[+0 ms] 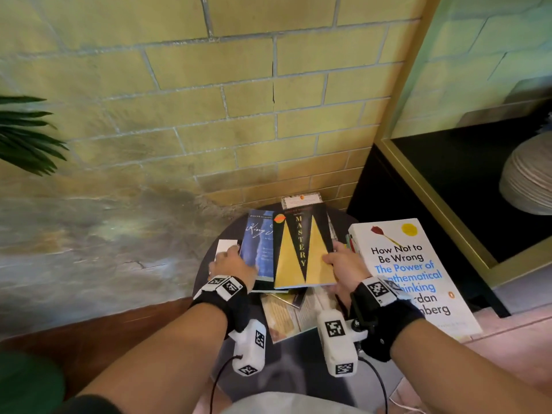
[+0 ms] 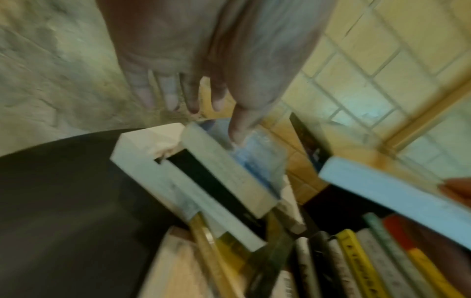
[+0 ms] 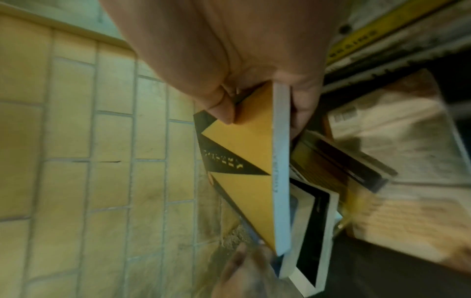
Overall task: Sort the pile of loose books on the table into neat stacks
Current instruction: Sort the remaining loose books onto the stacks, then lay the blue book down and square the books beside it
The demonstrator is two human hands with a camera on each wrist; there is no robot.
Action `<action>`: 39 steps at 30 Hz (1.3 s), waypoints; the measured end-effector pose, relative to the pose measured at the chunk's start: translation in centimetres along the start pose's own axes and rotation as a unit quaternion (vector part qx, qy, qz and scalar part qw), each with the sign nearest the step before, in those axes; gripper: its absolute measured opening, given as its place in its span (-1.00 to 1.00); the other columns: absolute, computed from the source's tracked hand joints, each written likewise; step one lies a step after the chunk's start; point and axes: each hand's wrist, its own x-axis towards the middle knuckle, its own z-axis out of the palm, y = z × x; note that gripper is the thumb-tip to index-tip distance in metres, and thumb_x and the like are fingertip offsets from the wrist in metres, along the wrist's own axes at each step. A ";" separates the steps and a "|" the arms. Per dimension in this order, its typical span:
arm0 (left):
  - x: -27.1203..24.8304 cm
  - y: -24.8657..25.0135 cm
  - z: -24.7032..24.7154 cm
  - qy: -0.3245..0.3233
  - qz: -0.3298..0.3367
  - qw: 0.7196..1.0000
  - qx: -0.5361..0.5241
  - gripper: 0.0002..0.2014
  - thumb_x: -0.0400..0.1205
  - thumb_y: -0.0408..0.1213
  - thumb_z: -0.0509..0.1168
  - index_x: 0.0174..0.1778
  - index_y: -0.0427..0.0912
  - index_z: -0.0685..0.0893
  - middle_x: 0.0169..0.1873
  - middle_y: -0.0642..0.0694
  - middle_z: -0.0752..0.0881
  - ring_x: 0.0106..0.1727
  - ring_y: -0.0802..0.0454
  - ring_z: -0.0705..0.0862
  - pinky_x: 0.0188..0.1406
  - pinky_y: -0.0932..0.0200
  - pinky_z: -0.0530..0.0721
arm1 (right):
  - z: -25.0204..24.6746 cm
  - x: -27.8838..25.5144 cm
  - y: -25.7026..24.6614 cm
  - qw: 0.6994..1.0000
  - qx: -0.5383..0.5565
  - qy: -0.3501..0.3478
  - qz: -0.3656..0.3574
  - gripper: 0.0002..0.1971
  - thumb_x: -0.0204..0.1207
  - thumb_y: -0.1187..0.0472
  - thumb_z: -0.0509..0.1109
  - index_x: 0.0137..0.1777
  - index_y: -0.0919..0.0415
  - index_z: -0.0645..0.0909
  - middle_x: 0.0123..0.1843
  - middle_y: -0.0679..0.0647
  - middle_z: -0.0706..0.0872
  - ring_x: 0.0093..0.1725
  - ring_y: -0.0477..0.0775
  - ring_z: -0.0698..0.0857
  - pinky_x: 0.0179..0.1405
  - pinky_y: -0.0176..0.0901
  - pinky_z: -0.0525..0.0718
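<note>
A pile of loose books lies on a small round dark table (image 1: 204, 286). My right hand (image 1: 343, 261) grips the yellow-and-black "Mastery" book (image 1: 301, 252) by its right edge. In the right wrist view the thumb lies on the cover of that book (image 3: 244, 157) and the fingers are underneath, my right hand (image 3: 262, 116) holding it above the pile. My left hand (image 1: 231, 261) rests at the left edge of a blue book (image 1: 260, 243). The left wrist view shows its fingers (image 2: 193, 94) straight and only the thumb touching the blue cover (image 2: 257, 157).
A large white book, "How Not to Be Wrong" (image 1: 412, 270), leans at the table's right. More books (image 1: 286, 312) lie under the held one, a white one (image 1: 226, 245) by my left fingers. Brick wall behind; dark gold-framed cabinet (image 1: 448, 186) with a ribbed vase (image 1: 528, 177) to the right.
</note>
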 end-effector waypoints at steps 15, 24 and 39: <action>-6.7 13.1 0.9 -0.249 0.114 0.883 -0.382 -0.84 0.65 -0.26 0.33 -0.21 -0.13 0.52 -0.16 -0.14 0.68 -0.23 0.05 0.67 -0.52 0.36 0.69 | -11.5 -6.2 -4.0 0.937 -0.300 0.066 -0.169 -0.42 0.62 0.14 0.31 0.58 0.05 0.17 0.16 0.04 0.65 -0.05 -0.01 0.67 0.04 -0.08 0.62; -10.6 14.8 6.7 -0.169 0.127 0.925 -0.315 -0.51 0.55 -0.21 0.46 0.41 -0.16 0.57 -0.25 -0.09 0.71 -0.28 0.06 0.70 -0.25 0.15 0.75 | -17.9 -6.1 -0.3 0.887 -0.419 0.045 -0.187 -0.48 0.47 0.12 0.46 0.42 0.05 0.43 0.27 0.09 0.57 0.12 0.03 0.58 0.17 -0.12 0.51; -13.4 15.5 7.8 -0.030 0.155 0.972 -0.174 -0.81 0.61 -0.10 0.32 0.09 -0.01 0.73 -0.51 0.10 0.48 -0.29 -0.01 0.54 -0.25 0.17 0.46 | -18.4 -5.5 0.3 0.862 -0.477 0.036 -0.169 -0.39 0.47 0.08 0.47 0.48 0.13 0.34 0.34 0.18 0.44 0.25 0.16 0.58 0.30 -0.01 0.51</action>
